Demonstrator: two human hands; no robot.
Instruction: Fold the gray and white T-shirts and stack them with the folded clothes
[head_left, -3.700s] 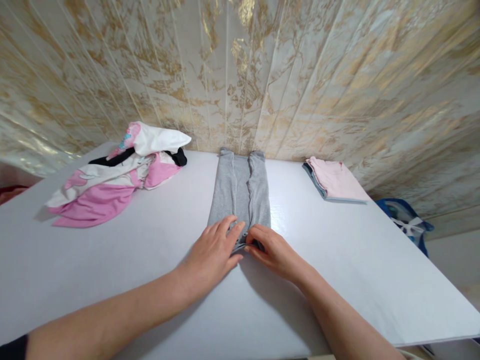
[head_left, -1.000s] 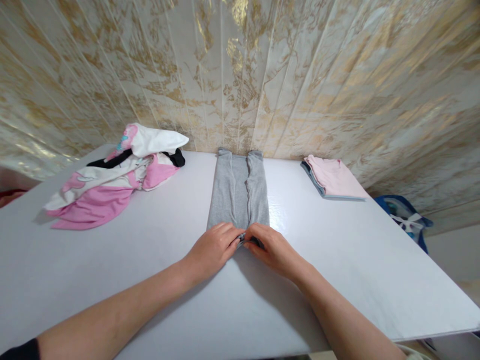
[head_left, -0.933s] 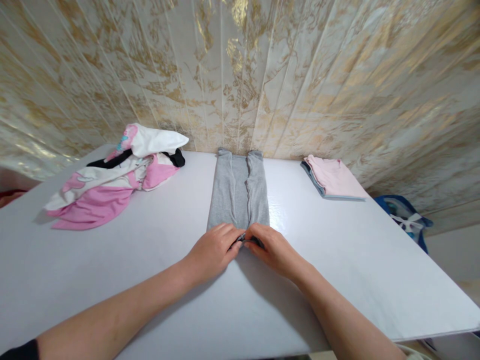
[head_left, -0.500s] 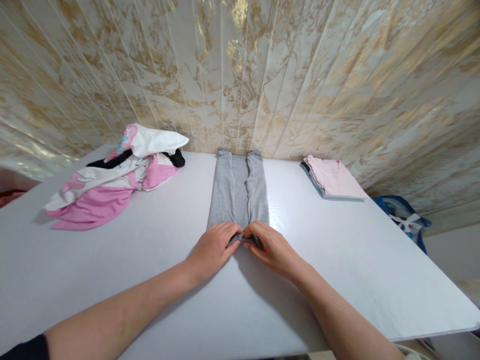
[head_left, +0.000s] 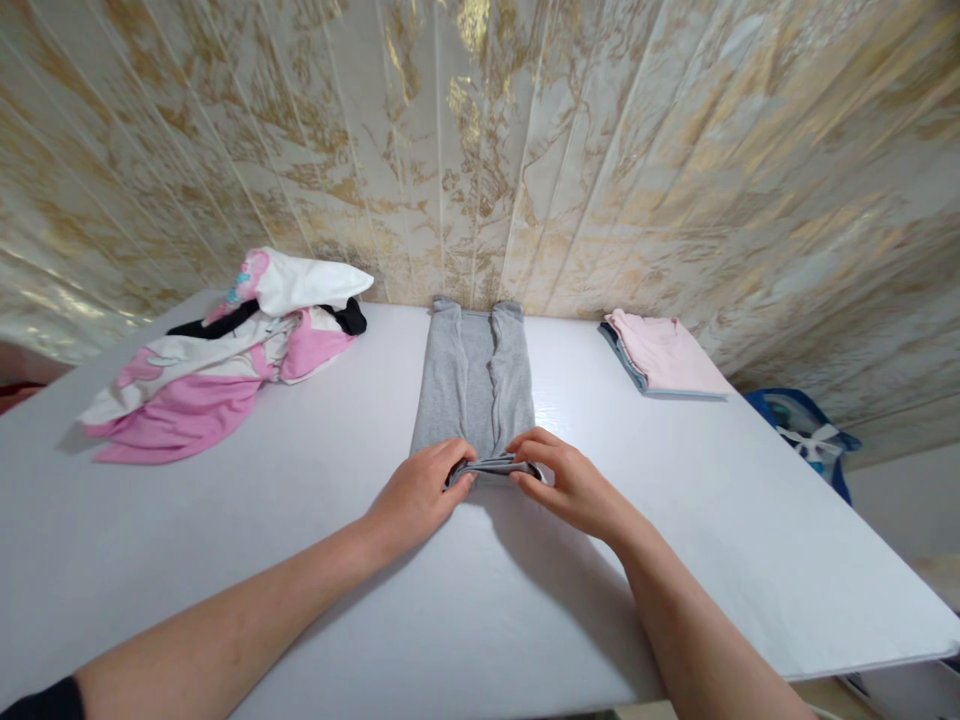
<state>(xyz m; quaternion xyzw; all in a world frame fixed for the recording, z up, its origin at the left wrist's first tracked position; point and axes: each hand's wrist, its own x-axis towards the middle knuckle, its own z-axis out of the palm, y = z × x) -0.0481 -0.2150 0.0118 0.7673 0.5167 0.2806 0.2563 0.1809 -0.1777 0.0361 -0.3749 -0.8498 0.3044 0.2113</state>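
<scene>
A grey garment, folded into a narrow strip, lies lengthwise on the white table and reaches the wall. My left hand pinches the left corner of its near edge. My right hand pinches the right corner, fingers curled over the cloth. The near edge is lifted slightly off the table between the two hands.
A loose heap of pink, white and black clothes sits at the back left. A folded pink stack lies at the back right. A blue bag stands beyond the table's right edge. A marbled gold wall closes the back.
Both hands have spread apart along the grey garment's near edge. They have raised that edge a little off the table.
</scene>
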